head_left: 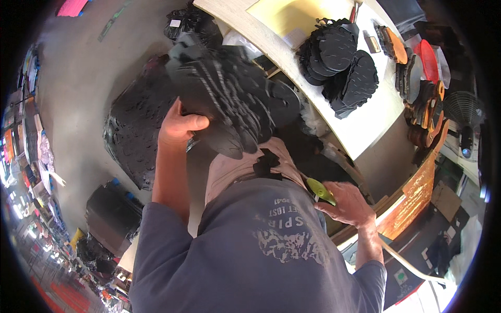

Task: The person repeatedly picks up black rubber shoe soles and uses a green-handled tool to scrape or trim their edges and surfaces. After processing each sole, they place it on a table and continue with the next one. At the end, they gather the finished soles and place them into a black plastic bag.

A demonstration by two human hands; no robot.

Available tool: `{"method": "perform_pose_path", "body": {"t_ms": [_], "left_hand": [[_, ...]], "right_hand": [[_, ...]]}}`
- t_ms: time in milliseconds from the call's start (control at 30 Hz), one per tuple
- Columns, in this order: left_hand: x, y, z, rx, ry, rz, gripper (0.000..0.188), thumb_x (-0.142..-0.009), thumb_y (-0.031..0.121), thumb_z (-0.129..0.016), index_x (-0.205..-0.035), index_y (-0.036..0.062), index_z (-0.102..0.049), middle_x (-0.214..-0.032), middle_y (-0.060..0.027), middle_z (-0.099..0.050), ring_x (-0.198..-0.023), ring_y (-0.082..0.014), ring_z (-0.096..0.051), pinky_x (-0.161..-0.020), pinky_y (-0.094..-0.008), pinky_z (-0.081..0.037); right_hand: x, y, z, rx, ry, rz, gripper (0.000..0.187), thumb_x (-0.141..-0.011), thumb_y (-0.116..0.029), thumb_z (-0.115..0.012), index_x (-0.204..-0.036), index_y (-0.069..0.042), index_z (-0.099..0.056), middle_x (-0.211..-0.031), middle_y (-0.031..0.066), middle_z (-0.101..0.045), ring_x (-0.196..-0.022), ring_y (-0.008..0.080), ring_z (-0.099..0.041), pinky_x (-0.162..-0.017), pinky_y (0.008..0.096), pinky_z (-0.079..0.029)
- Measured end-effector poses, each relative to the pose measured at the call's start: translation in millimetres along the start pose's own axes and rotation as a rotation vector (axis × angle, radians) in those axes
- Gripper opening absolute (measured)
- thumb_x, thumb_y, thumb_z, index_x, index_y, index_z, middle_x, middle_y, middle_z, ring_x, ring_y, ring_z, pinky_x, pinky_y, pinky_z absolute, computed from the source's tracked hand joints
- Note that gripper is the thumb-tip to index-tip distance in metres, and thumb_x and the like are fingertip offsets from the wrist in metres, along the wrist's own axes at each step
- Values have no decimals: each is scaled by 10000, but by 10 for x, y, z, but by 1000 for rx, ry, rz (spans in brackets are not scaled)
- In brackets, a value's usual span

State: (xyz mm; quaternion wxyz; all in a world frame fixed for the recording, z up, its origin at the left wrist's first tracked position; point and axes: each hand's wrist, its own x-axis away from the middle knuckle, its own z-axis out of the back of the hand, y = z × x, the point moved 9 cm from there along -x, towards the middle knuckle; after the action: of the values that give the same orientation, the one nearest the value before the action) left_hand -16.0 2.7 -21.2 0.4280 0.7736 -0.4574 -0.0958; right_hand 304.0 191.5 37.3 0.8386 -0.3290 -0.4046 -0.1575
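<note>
My left hand is closed around the edge of a bundle of black sole-shaped sheets, thumb on top. The bundle hangs over my lap and its far part is blurred by motion. Close to my right hip, my right hand grips a yellow-green handled tool; its working end is hidden, so I cannot tell the exact kind. Small black scraps lie on my lap. A pile of black sole-shaped pieces rests on the pale table, with more fanned-out black pieces beside it.
A large dark sheet-like heap lies on the floor at left, with a dark box-like bundle nearer. Black plastic bags stand beyond. Sole-shaped boards line the right, near a fan. A wooden panel stands by my right arm.
</note>
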Motion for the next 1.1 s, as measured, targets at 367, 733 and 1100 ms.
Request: {"method": "perform_pose_path", "body": {"t_ms": [367,733,1100], "left_hand": [[-33,-564,-900,-59,-133,415,595,-815,40,-803,-1352,-55,-566,-1218,-108,-691,-1071,-171,-669,-948,-314,-526],[-39,-912,-1005,-226,-152,478,639,-890,135,-783,-1432,-56,-503,-1260,-91,-654,-1138,-134,-608,-996,-295,-492],[-132,-748,-1259,-172,-148,542,578,-1101,399,-466,-1455,-56,-503,-1390,-136,-620,-1212,-207,-611,-1032,-341,-475]], "right_hand": [[-643,-767,1111,-404,771,285,1265,-776,-595,-840,-1563,139,-177,-1527,348,-421,-1450,408,-419,-1203,437,-321],[-643,-313,350,-665,500,76,1191,-822,-567,-820,-1560,129,-196,-1450,328,-509,-1380,367,-510,-1147,427,-397],[-1067,-72,446,-1455,461,373,906,-674,-304,-970,-1399,5,-523,-1262,82,-656,-1163,193,-611,-1038,345,-472]]}}
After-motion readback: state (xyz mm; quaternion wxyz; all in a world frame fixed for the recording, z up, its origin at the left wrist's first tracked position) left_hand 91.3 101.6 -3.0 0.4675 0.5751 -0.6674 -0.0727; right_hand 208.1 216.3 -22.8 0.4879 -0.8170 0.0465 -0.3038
